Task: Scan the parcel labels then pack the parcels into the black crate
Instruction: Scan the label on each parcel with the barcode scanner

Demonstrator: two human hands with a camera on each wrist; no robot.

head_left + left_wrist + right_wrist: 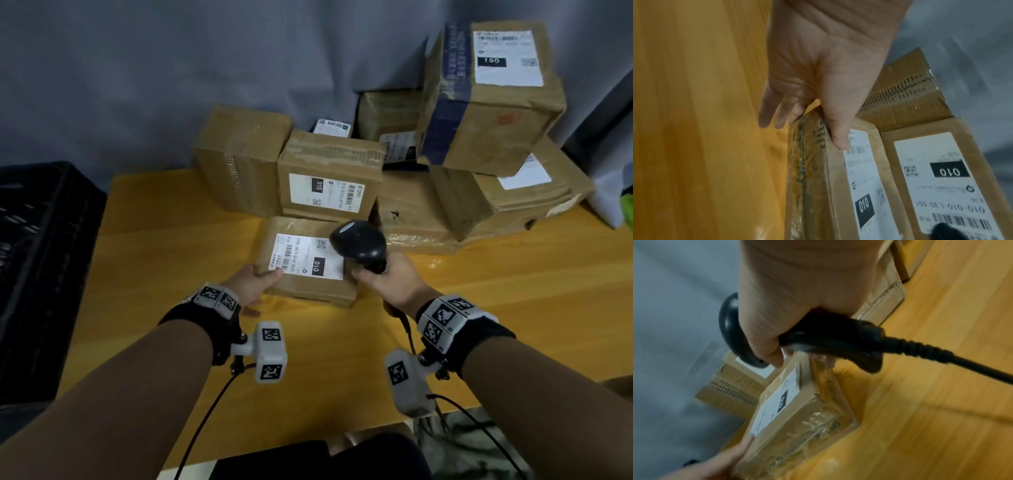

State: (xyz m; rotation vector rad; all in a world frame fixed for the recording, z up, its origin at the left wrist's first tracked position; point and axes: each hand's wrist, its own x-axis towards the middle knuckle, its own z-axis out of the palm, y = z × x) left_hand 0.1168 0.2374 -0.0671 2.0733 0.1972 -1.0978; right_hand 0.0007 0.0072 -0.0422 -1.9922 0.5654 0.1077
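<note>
A flat cardboard parcel (308, 289) with a white label (308, 257) lies on the yellow table (479, 308). My left hand (263, 291) holds its left edge, the thumb on the label's corner and the fingers down the side. The same grip shows close up in the left wrist view: hand (807, 113), parcel (830, 186). My right hand (376, 274) grips a black barcode scanner (359, 246), whose head hangs over the label's right end. The right wrist view shows that hand (789, 345) round the scanner handle (838, 337) above the parcel (807, 415). The black crate (41, 257) stands at the left.
Several more cardboard parcels are piled behind, one labelled parcel (329, 178) right behind the held one and a tall stack (489, 113) at the back right. The scanner cable (962, 360) trails back over the table. A grey curtain hangs behind.
</note>
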